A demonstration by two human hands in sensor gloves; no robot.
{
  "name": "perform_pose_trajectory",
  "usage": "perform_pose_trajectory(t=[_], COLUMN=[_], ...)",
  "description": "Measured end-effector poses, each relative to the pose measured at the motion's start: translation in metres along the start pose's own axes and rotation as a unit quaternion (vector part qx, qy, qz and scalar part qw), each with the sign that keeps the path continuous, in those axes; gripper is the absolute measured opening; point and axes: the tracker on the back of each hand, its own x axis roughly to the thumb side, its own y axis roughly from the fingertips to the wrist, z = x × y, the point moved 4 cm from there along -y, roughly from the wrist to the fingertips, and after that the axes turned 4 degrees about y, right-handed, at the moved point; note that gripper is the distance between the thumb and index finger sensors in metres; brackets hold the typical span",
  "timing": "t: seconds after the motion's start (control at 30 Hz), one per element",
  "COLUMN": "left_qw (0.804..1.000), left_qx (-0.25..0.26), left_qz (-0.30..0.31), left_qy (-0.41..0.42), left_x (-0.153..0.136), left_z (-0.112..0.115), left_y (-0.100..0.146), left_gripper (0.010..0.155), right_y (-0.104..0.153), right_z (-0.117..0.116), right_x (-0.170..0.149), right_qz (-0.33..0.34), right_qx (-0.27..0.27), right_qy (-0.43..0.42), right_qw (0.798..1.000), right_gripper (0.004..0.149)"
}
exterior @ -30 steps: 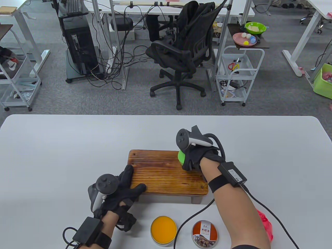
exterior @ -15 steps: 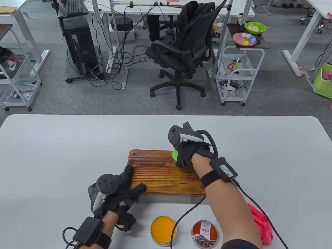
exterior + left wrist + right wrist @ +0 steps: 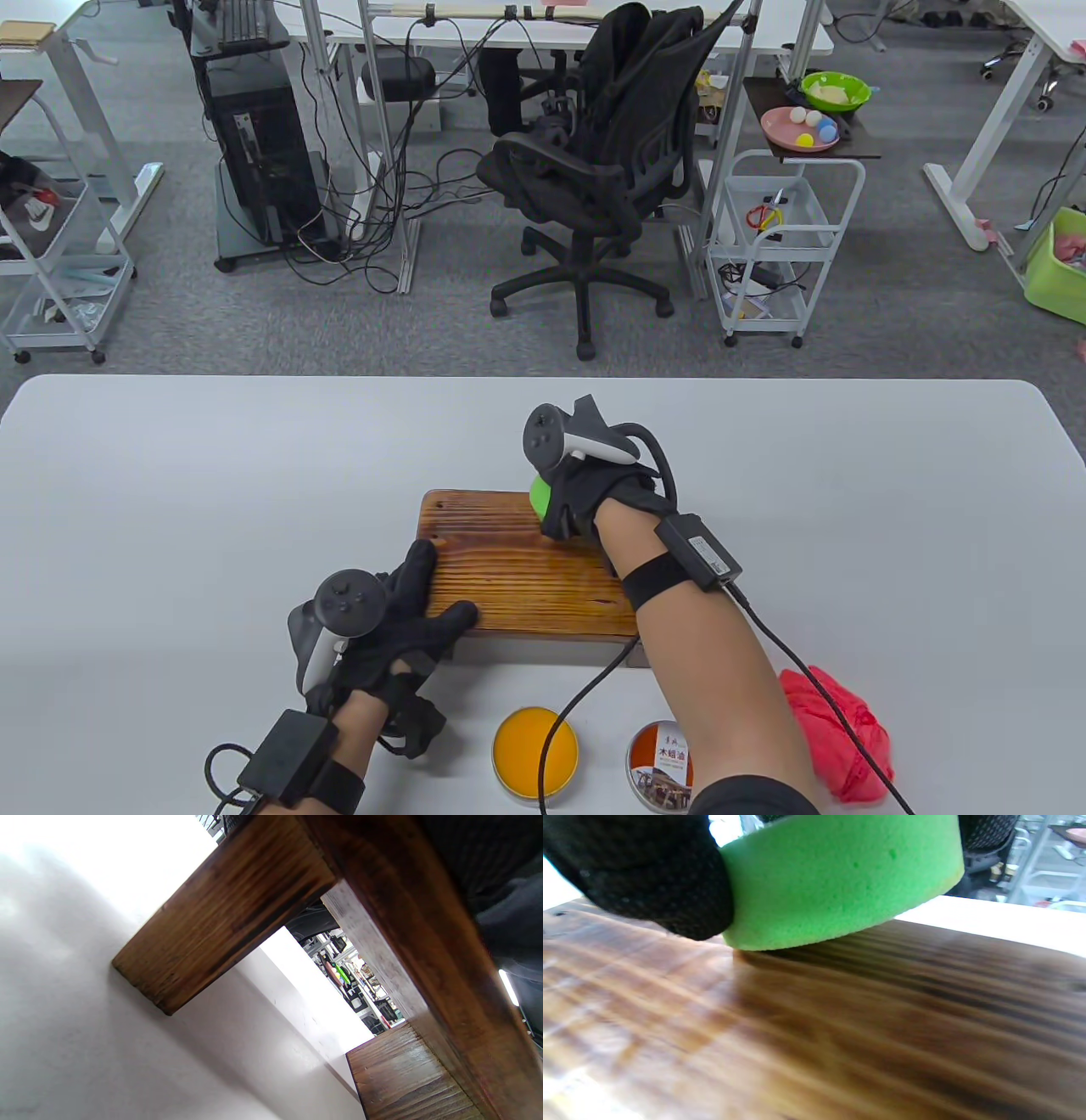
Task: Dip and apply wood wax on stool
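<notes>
The stool [image 3: 517, 564] sits low on the white tabletop [image 3: 170, 475], near the person's edge, its plank top running left to right with the wood grain along that same long axis. From the left wrist view a leg [image 3: 225, 912] stands squarely on the tabletop under the plank.

The right hand [image 3: 585, 501] is over the far edge of the stool, about midway along it, fingers curled round a green sponge [image 3: 541, 497]. Its grip is closed on the sponge, and in the right wrist view the sponge [image 3: 840, 878] is tilted, one lower edge touching the wood while the other side lifts clear. A gloved fingertip [image 3: 649, 878] pinches its side.

The left hand [image 3: 399, 620] rests on the stool's near left corner, fingers straight and spread, thumb lying along the near edge; its grip is released, pressing flat rather than clutching.

In front of the stool, close to the person, stands the open wax tin [image 3: 534, 751] showing orange wax, and just to its right lies the lid [image 3: 660, 760], partly hidden by the right forearm. A red cloth [image 3: 840, 739] is bunched on the tabletop further right.
</notes>
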Motion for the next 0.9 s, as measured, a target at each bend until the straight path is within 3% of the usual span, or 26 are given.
perform_pose_trajectory(t=[0.13,0.27,0.43,0.57,0.77,0.9], left_qw=[1.0,1.0,1.0,1.0,1.0,1.0], left_qx=[0.0,0.0,0.0,0.0,0.002,0.001], left_qz=[-0.001,-0.001,0.0,-0.001,0.001,0.001], left_qy=[0.001,0.002,0.002,0.003,0.002,0.001], left_x=[0.0,0.0,-0.001,-0.001,-0.001,-0.001], left_z=[0.0,0.0,0.0,0.0,0.0,0.0], left_y=[0.0,0.0,0.0,0.001,0.001,0.001], left_gripper=[0.105,0.105,0.105,0.104,0.104,0.104], right_y=[0.007,0.004,-0.009,-0.002,-0.01,-0.008], right_z=[-0.001,0.004,-0.002,-0.002,0.002,-0.004], right_x=[0.014,0.0,0.025,0.036,0.031,0.054], right_qz=[0.048,0.013,0.034,0.079,0.032,0.083], right_qx=[0.008,0.018,-0.025,-0.019,-0.043,-0.047], right_qy=[0.004,0.001,-0.031,-0.035,-0.037,-0.042], right_qw=[0.999,1.0,0.999,0.996,0.998,0.995], right_gripper=[0.095,0.095,0.095,0.091,0.089,0.086])
